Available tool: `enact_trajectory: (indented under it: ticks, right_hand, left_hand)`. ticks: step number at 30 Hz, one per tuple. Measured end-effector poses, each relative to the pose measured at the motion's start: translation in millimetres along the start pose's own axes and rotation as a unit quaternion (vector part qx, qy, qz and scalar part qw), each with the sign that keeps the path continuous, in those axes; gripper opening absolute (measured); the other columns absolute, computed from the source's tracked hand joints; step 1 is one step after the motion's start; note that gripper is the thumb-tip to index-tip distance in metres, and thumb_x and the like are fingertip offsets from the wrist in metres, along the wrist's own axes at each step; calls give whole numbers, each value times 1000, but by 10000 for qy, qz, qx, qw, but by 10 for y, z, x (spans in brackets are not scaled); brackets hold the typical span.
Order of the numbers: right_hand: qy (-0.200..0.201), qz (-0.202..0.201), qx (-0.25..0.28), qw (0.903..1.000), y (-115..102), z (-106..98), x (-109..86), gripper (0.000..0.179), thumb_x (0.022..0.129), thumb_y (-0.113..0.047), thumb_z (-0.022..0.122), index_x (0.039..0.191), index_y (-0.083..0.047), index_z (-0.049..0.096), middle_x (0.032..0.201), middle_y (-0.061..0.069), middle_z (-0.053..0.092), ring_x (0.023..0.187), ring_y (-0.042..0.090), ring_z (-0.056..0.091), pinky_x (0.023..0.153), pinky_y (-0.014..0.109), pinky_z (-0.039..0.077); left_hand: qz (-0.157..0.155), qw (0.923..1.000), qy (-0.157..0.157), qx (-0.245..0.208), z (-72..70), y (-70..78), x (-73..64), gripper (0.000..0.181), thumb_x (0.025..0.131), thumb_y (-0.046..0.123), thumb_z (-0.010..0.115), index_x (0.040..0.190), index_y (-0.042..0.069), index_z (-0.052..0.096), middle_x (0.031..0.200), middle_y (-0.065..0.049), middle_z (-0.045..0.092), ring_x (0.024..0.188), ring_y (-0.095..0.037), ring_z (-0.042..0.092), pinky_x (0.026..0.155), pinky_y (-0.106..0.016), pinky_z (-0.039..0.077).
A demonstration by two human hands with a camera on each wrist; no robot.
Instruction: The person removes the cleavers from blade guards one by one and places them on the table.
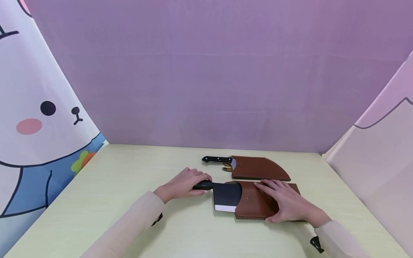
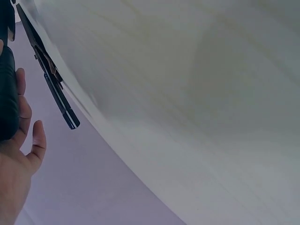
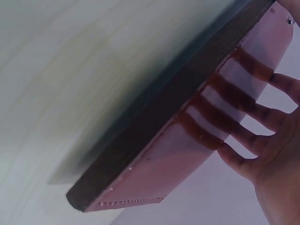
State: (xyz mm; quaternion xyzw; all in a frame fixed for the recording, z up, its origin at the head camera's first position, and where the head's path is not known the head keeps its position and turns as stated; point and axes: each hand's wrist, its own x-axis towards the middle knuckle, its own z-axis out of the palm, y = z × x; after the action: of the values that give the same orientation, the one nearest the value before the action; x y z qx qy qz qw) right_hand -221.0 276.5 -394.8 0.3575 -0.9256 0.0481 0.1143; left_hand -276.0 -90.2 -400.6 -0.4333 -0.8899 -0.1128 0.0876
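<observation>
My left hand [image 1: 185,184] grips the black handle [image 1: 203,185] of a cleaver. The cleaver's wide dark blade [image 1: 227,195], with a bright edge along its near side, sits partly inside a brown leather sheath [image 1: 253,209] and is bare towards the handle. Across that sheath spans my right hand [image 1: 287,200], holding it with the thumb at the near edge and the fingers at the far side. In the right wrist view the fingertips touch the glossy face of the sheath [image 3: 154,173]. The left wrist view shows my left hand [image 2: 21,140] around the handle [image 2: 8,93].
Just behind lies a second knife, its black riveted handle [image 1: 217,159] pointing left and its blade mostly inside a curved brown sheath [image 1: 258,167]. The pale wooden table [image 1: 129,168] ends at a purple backdrop [image 1: 206,79]. Printed cloth hangs at both sides.
</observation>
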Motion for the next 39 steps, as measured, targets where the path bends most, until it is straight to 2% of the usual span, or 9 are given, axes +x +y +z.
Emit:
enact_trajectory:
  ticks: [13, 18, 28, 39]
  right_hand:
    - [-67, 70, -12, 10000, 18, -8, -27, 102, 55, -62, 76, 140, -20, 38, 136, 11, 44, 120, 33, 43, 89, 57, 36]
    - [-191, 225, 56, 9995, 23, -11, -46, 103, 54, -60, 77, 141, -23, 36, 138, 9, 43, 122, 32, 42, 91, 57, 35]
    - [-15, 108, 12, 9999, 48, -14, -75, 103, 53, -58, 79, 139, -19, 38, 136, 13, 44, 120, 36, 44, 89, 57, 34]
    - [-103, 201, 14, 9997, 71, -24, -96, 104, 52, -58, 79, 140, -20, 38, 138, 11, 43, 121, 34, 43, 90, 56, 34]
  left_hand:
    - [-6, 10000, 51, -53, -11, -23, -68, 38, 87, 42, 58, 122, 27, 51, 105, 8, 61, 90, -10, 52, 76, -31, 37]
    - [27, 10000, 74, -3, -13, -40, -90, 39, 87, 44, 56, 122, 28, 50, 105, 9, 62, 90, -9, 53, 77, -30, 37]
    - [34, 9999, 116, 32, -34, -52, -128, 39, 86, 44, 57, 122, 27, 51, 104, 8, 62, 89, -9, 53, 76, -30, 37]
    - [24, 9999, 146, -33, -52, -60, -169, 39, 86, 41, 59, 121, 27, 51, 104, 8, 62, 88, -9, 52, 76, -31, 37]
